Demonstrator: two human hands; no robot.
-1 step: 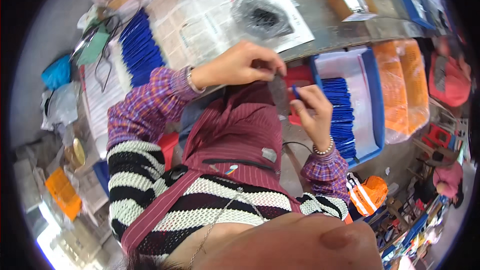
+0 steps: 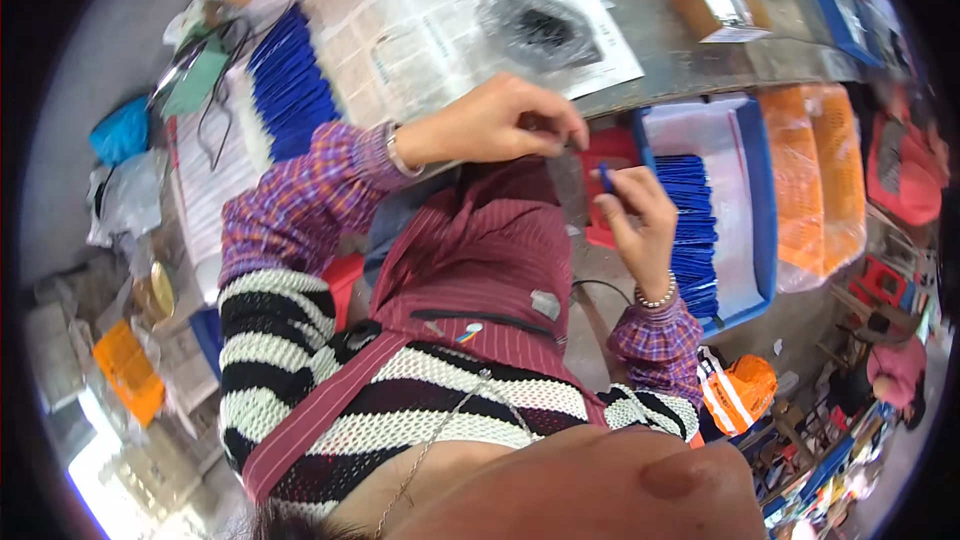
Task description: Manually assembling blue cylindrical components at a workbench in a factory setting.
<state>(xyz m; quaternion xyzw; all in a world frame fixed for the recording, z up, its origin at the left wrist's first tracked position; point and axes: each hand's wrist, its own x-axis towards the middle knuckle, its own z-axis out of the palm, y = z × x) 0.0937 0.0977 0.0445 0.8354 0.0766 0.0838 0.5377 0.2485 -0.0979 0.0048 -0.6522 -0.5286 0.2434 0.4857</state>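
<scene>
"What's in the right hand [image 2: 645, 220]?"
"A blue piece [image 2: 606, 178], pinched between thumb and fingers, off the table's [image 2: 645, 35] near edge and just left of the tray's [image 2: 763, 200] left edge."
"And the left hand [image 2: 490, 122]?"
"At the table's near edge, fingers curled, tips close to the thumb. I can't tell whether they hold anything."
"What's around them?"
"Blue strips [image 2: 692, 235] lined along the tray's left edge, and a clear bag [image 2: 508, 18] of black bits, on paper [image 2: 425, 40] towards the table's near edge."

Blue piece [image 2: 606, 179] — partly hidden by right hand [image 2: 645, 220].
</scene>
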